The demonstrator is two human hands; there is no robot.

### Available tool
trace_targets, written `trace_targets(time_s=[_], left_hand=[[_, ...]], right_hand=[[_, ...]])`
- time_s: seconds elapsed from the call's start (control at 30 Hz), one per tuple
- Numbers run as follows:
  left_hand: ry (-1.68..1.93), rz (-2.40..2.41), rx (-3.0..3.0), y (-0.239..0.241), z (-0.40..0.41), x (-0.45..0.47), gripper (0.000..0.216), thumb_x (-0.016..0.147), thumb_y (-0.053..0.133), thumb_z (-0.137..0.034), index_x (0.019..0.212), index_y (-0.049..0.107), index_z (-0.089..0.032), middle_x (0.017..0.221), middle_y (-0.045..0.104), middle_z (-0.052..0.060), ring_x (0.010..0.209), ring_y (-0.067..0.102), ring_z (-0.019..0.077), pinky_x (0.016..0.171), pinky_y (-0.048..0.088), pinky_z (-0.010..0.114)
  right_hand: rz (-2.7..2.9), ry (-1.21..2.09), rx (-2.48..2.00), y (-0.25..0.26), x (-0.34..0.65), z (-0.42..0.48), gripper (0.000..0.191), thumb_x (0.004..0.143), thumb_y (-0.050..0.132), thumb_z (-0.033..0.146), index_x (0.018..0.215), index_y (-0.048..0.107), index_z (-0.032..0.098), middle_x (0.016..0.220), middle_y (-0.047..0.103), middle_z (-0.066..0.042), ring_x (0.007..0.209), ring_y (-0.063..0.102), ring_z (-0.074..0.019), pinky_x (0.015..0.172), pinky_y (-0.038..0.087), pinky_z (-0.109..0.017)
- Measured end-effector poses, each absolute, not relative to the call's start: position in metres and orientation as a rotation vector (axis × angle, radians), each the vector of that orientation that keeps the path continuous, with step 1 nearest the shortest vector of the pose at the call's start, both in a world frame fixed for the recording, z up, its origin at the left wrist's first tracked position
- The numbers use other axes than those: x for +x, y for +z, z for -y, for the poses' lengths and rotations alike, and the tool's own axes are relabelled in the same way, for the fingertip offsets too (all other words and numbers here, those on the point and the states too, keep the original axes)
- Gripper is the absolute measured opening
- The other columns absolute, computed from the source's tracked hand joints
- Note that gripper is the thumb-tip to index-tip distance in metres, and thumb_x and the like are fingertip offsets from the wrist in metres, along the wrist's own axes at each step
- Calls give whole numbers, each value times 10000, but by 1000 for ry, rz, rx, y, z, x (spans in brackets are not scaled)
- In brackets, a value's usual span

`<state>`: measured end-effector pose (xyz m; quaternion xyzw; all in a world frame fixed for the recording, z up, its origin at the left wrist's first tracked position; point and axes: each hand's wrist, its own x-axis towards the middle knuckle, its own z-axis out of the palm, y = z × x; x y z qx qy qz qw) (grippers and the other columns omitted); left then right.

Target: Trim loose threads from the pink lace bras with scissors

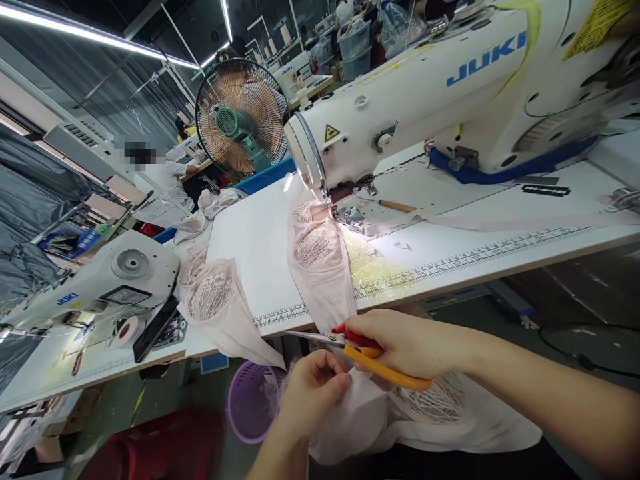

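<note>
My right hand (405, 343) is closed round orange-handled scissors (370, 357), whose blades point left just below the table edge. My left hand (313, 393) pinches pale pink lace fabric (320, 267) right under the blades. That fabric runs up over the table edge to the needle area of a white JUKI sewing machine (425, 93). More of it lies bunched in my lap (440, 413).
A second pink lace piece (215, 300) hangs off the white table (260, 247) at left. A purple basket (250, 400) stands on the floor below. Another JUKI machine (100, 280) sits far left, a fan (243, 117) behind, and a person in white works beyond it.
</note>
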<state>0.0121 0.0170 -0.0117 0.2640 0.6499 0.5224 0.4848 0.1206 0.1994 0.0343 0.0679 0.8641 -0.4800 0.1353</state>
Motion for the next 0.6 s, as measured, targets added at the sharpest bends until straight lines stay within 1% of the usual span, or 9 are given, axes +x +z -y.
trace_targets(time_s=[0.07,0.13,0.27,0.37,0.43,0.5,0.57,0.6], left_hand=[[1267,-1587,645,-13,-16,12,591,623,779,-639,686,464,-143,622,409,-34,544,308,59,514,241,205],[1289,-1575,645,-15,-16,12,579,637,778,-629,727,478,-143,659,439,-24,577,334,70,546,273,205],[1298,-1504,683,-16,-18,15,529,689,759,-600,858,570,-137,800,528,25,705,436,110,700,364,237],[1264,-1491,672,-12,-21,18,510,690,756,-599,789,593,-127,774,537,34,722,454,126,756,369,266],[1282,-1524,628,-10,-23,20,539,652,773,-615,756,581,-122,746,534,31,701,446,121,712,353,254],[1289,-1571,570,-10,-23,21,589,613,776,-653,733,555,-121,689,503,13,638,406,98,626,303,232],[1275,-1606,519,-11,-21,22,637,575,765,-702,706,525,-127,628,449,-12,574,345,76,563,238,225],[1270,-1615,500,-11,-20,22,653,559,760,-721,693,515,-130,611,432,-18,557,327,71,549,218,226]], right_hand=[[-2508,-1389,186,32,122,-199,189,771,581,213,716,401,195,710,493,35,613,415,-102,532,307,-232],[-2525,-1369,179,31,123,-198,188,781,566,214,717,390,198,717,485,34,611,406,-100,532,310,-230],[-2543,-1354,177,31,123,-197,197,779,564,200,718,377,196,718,471,36,611,394,-97,536,309,-233],[-2534,-1388,187,28,123,-197,212,746,572,182,707,364,195,725,469,36,617,388,-97,536,307,-230],[-2556,-1475,231,21,127,-195,232,761,565,227,698,343,199,714,451,36,608,368,-94,534,307,-228],[-2586,-1663,319,8,137,-189,230,778,573,302,727,371,204,725,473,24,609,387,-103,547,345,-236],[-2587,-1900,456,-11,156,-179,237,773,598,398,854,476,211,818,565,-26,662,488,-148,606,437,-271],[-2576,-1988,518,-20,168,-173,321,760,611,449,964,526,216,915,610,-66,732,553,-190,671,488,-305]])
